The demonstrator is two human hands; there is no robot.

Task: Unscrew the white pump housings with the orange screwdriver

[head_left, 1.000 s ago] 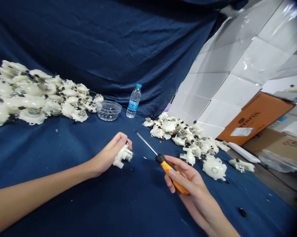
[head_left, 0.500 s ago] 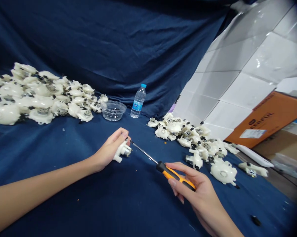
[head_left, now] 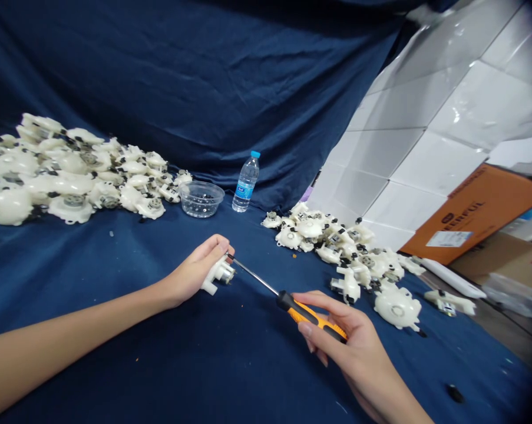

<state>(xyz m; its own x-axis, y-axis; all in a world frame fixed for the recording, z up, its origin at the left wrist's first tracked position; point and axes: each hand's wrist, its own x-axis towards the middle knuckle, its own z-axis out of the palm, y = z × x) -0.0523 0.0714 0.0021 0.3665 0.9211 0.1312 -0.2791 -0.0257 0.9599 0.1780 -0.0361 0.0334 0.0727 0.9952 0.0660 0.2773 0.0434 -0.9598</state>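
Observation:
My left hand [head_left: 195,268] is closed around a small white plastic motor part [head_left: 219,274], holding it on the blue cloth [head_left: 230,359]. My right hand [head_left: 343,335] grips the orange and black handle of a screwdriver [head_left: 292,303]. Its thin metal shaft runs up and left, and the tip meets the white part at my left fingertips.
A large heap of white plastic parts [head_left: 66,171] lies at the far left, a smaller heap [head_left: 345,250] at the right. A clear plastic bowl [head_left: 201,198] and a water bottle [head_left: 245,182] stand behind. Cardboard boxes [head_left: 473,215] and white tiled panels [head_left: 425,129] are at the right.
The screwdriver tip swung left from pointing free in the air to touching the white part in my left hand. My right hand followed it slightly.

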